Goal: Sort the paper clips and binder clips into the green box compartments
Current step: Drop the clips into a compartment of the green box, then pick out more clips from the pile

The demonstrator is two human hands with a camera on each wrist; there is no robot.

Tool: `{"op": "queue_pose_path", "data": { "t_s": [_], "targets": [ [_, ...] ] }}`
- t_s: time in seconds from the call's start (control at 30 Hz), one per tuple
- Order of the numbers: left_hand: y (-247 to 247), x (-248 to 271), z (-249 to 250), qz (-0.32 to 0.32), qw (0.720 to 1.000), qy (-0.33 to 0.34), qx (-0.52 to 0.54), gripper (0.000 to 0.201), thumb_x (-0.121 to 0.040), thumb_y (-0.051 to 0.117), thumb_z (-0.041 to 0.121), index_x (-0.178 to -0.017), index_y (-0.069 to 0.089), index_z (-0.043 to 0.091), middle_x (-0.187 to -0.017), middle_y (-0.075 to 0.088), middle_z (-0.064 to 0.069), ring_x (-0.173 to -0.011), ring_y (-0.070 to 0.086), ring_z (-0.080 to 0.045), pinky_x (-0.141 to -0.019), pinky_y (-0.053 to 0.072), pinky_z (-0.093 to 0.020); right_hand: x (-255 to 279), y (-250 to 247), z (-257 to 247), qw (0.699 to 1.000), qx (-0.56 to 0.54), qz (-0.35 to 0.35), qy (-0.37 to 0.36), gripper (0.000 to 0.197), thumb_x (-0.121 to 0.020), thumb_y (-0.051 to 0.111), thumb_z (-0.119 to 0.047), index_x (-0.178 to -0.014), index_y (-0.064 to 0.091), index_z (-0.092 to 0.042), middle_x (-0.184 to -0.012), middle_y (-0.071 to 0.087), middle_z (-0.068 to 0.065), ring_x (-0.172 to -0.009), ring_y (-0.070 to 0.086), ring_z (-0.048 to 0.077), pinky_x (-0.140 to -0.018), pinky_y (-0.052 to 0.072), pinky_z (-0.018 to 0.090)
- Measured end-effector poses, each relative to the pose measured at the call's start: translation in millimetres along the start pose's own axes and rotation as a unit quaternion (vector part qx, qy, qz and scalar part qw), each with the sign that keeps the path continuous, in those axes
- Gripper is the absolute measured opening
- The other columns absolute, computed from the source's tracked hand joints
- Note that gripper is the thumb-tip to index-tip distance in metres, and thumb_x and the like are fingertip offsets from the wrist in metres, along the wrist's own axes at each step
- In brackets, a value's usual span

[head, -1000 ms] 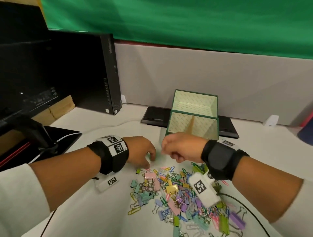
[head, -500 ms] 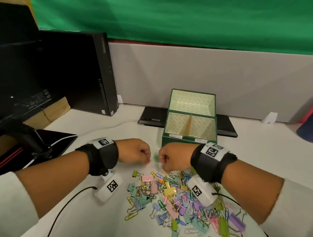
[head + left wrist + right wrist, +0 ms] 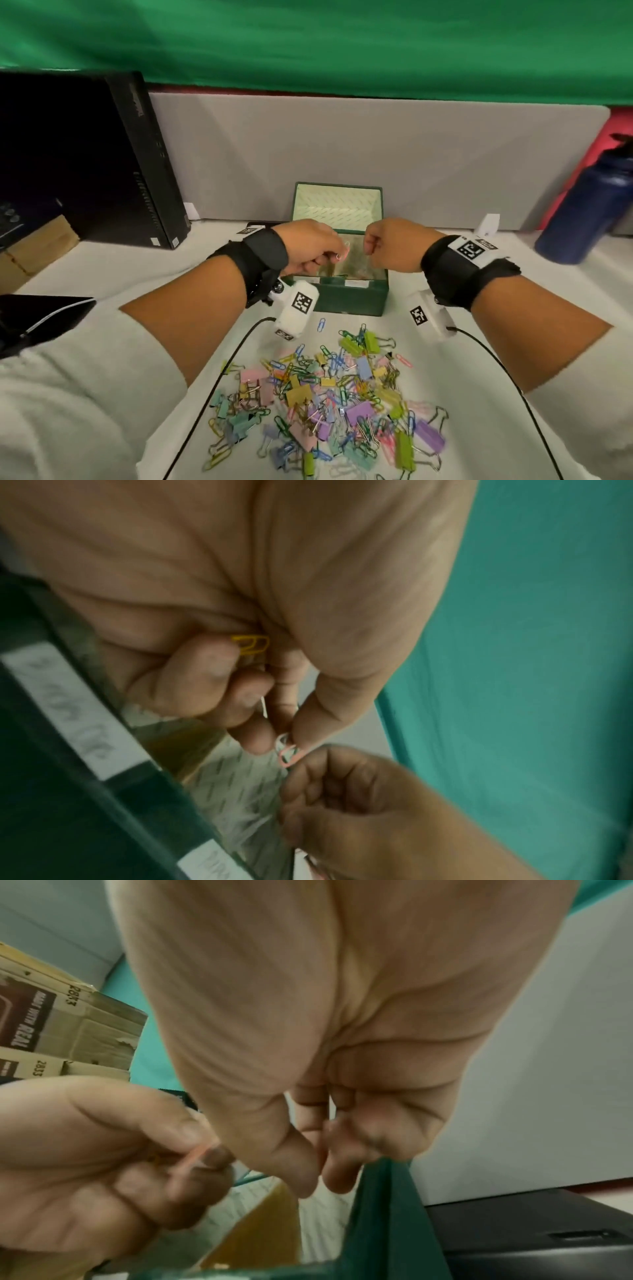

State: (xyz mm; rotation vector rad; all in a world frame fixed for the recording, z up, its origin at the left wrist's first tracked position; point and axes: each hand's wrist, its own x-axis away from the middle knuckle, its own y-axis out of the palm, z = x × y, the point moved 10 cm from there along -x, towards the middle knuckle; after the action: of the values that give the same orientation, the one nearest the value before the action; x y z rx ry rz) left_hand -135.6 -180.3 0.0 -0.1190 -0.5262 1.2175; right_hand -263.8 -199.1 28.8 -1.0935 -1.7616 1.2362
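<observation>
Pink paper clip (image 3: 343,253) pinched by left hand (image 3: 308,247) above green box (image 3: 349,296).

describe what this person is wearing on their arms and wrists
Both forearms are bare below pushed-up light grey sleeves. Each wrist carries a wide black strap: left wrist strap, right wrist strap. The right strap bears a white tag with a black square code. A white camera block with a similar code hangs under each wrist, trailing a thin black cable.
</observation>
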Motion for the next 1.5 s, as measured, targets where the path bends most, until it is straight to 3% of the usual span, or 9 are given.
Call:
{"op": "queue_pose_path", "data": {
  "t_s": [0.17, 0.3, 0.37, 0.53, 0.7, 1.1, 1.23, 1.33, 1.5],
  "targets": [
    [15.1, -18.1, 22.9, 0.070, 0.996, 0.022, -0.053, 0.023, -0.091, 0.054, 0.004, -0.109, 0.066, -0.005, -0.085, 0.066, -0.018, -0.063, 0.060, -0.020, -0.063, 0.056, -0.026, 17.2, -17.0, 4.5, 0.995, -0.070, 0.065, -0.024, 0.019, -0.085, 0.060, -0.009, -0.097, 0.065, -0.024, -0.093, 0.067, -0.005, -0.087, 0.064, 0.017, -0.082, 0.055, 0.033],
    [16.9, -14.8, 29.0, 0.070, 0.994, 0.034, -0.072, 0.034, -0.096, 0.050, 0.001, -0.127, 0.062, 0.005, -0.115, 0.065, -0.014, -0.101, 0.065, -0.023, -0.094, 0.056, -0.040, 55.6, -21.5, 12.8, 0.983, -0.085, 0.155, -0.052, 0.012, -0.087, 0.061, -0.011, -0.085, 0.060, -0.023, -0.083, 0.064, -0.005, -0.076, 0.060, 0.012, -0.067, 0.049, 0.022],
    [11.3, -3.4, 30.1, 0.057, 0.994, 0.059, -0.076, 0.036, -0.096, 0.051, 0.001, -0.130, 0.061, 0.010, -0.128, 0.062, -0.013, -0.116, 0.062, -0.027, -0.098, 0.054, -0.041, 71.0, 0.3, 19.5, 0.991, -0.045, 0.112, -0.065, 0.013, -0.088, 0.061, -0.015, -0.080, 0.057, -0.025, -0.080, 0.061, -0.006, -0.074, 0.059, 0.014, -0.065, 0.047, 0.021],
    [-33.5, 44.4, 6.9, 0.097, 0.972, 0.136, -0.165, 0.024, -0.094, 0.055, 0.007, -0.105, 0.069, 0.023, -0.093, 0.074, 0.002, -0.079, 0.072, -0.011, -0.068, 0.059, -0.027, 89.9, 77.5, 50.4, 0.992, 0.062, -0.105, -0.029, 0.013, -0.087, 0.065, -0.042, -0.086, 0.061, -0.030, -0.087, 0.063, -0.010, -0.081, 0.058, 0.010, -0.074, 0.050, 0.026],
    [-82.9, 82.1, -85.8, 0.083, 0.891, 0.018, -0.445, 0.021, -0.090, 0.061, 0.024, -0.099, 0.070, 0.040, -0.091, 0.063, 0.025, -0.082, 0.056, 0.008, -0.080, 0.044, -0.016, 93.3, 95.3, 47.6, 0.990, 0.064, -0.123, -0.023, 0.025, -0.084, 0.065, -0.054, -0.088, 0.063, -0.029, -0.087, 0.063, -0.009, -0.080, 0.060, 0.009, -0.072, 0.050, 0.025],
    [-80.6, 95.0, -146.9, 0.086, 0.898, -0.008, -0.431, 0.035, -0.084, 0.070, 0.049, -0.117, 0.067, 0.037, -0.101, 0.060, 0.019, -0.089, 0.057, 0.001, -0.081, 0.045, -0.015, 88.5, 101.1, 37.6, 0.991, 0.063, -0.115, -0.029, 0.006, -0.085, 0.060, -0.029, -0.080, 0.058, -0.028, -0.083, 0.060, -0.009, -0.073, 0.055, 0.009, -0.065, 0.045, 0.020],
    [-87.0, 82.1, -138.1, 0.129, 0.864, -0.014, -0.487, 0.035, -0.099, 0.048, 0.033, -0.134, 0.054, 0.028, -0.129, 0.051, 0.003, -0.112, 0.055, -0.018, -0.097, 0.045, -0.031, 88.1, 73.2, 30.3, 0.997, 0.050, -0.022, -0.057, 0.015, -0.085, 0.061, -0.025, -0.076, 0.049, -0.029, -0.079, 0.057, -0.008, -0.068, 0.054, 0.010, -0.061, 0.045, 0.022],
    [-98.0, 69.5, -155.8, 0.101, 0.828, -0.093, -0.543, 0.037, -0.097, 0.043, 0.020, -0.134, 0.047, 0.020, -0.132, 0.046, -0.007, -0.114, 0.053, -0.026, -0.092, 0.045, -0.032, 90.2, 51.1, 6.2, 0.995, 0.006, 0.023, -0.099, 0.014, -0.092, 0.056, -0.020, -0.088, 0.052, -0.033, -0.070, 0.057, -0.010, -0.062, 0.054, 0.008, -0.056, 0.042, 0.018],
    [-97.2, 64.1, -143.8, 0.126, 0.840, -0.068, -0.523, 0.023, -0.092, 0.052, 0.013, -0.106, 0.068, 0.021, -0.113, 0.063, 0.000, -0.101, 0.059, -0.019, -0.081, 0.045, -0.025, 76.9, 65.4, -49.0, 0.982, 0.064, -0.081, -0.156, 0.023, -0.100, 0.037, -0.023, -0.093, 0.059, -0.025, -0.085, 0.061, -0.005, -0.079, 0.057, 0.015, -0.066, 0.045, 0.027]
  ]
}}
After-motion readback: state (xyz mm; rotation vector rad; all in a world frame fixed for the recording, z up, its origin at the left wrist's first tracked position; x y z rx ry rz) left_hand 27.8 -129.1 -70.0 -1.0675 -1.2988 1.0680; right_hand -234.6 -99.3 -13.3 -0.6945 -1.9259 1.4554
